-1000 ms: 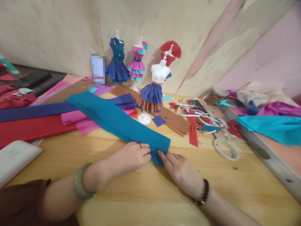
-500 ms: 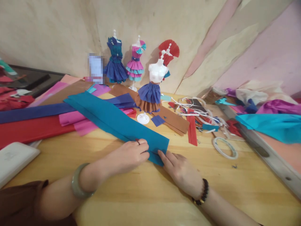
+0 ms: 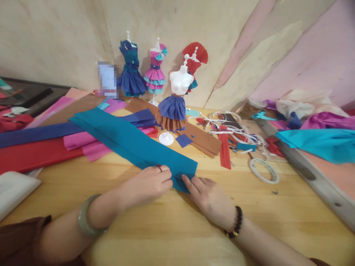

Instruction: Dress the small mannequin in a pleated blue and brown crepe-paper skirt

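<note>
A long folded strip of teal crepe paper [image 3: 130, 142] lies diagonally across the wooden table [image 3: 177, 225]. My left hand [image 3: 151, 183] rests on its near end with the fingers curled and pinching the paper's edge. My right hand [image 3: 206, 195] lies beside it, its forefinger stretched out and pressing the near corner of the same strip. Behind the strip stands a white mannequin [image 3: 177, 99] wearing a blue and brown paper skirt.
Two dressed mannequins [image 3: 144, 70] and a red paper fan [image 3: 196, 55] stand by the wall. Red, blue and pink paper strips [image 3: 41, 144] lie left, a white box [image 3: 13, 190] at the left edge. Scraps, ribbon and a tape ring [image 3: 263, 170] lie right.
Both hands stay on the near end of the teal strip; the view has shifted slightly, so everything sits a little further left and up.
</note>
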Demonstrator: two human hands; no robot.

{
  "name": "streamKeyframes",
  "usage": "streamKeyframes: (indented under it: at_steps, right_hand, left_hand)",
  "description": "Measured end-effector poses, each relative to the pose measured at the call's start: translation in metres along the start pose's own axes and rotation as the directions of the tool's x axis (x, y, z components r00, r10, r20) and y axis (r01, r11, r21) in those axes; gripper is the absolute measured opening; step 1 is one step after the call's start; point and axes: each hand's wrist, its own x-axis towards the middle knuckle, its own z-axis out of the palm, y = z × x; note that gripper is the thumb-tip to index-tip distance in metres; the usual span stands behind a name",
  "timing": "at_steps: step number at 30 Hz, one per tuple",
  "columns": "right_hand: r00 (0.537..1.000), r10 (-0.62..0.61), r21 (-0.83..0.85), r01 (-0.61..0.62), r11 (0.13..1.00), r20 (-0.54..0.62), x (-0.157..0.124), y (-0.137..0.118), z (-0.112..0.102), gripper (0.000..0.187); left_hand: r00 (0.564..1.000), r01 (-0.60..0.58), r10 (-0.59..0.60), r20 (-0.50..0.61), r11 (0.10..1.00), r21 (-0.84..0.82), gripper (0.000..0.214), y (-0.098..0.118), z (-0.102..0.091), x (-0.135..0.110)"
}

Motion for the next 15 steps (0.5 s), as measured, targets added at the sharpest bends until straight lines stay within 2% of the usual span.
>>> streamKeyframes:
  at_steps: [5, 15]
  right_hand:
    - [1.0, 0.0, -0.03, 0.0, 1.0, 0.026, 0.004, 0.0023, 0.001, 0.032]
    - [0.999, 0.028, 0.026, -0.027, 0.999, -0.045, 0.0005, -0.0002, 0.0088, 0.033]
  left_hand:
    - [1.0, 0.009, -0.009, 0.019, 1.0, -0.004, 0.023, 0.0003, -0.0024, 0.0003]
    - [1.0, -0.012, 0.012, 0.002, 1.0, -0.029, 0.023, -0.0005, -0.0016, 0.0009]
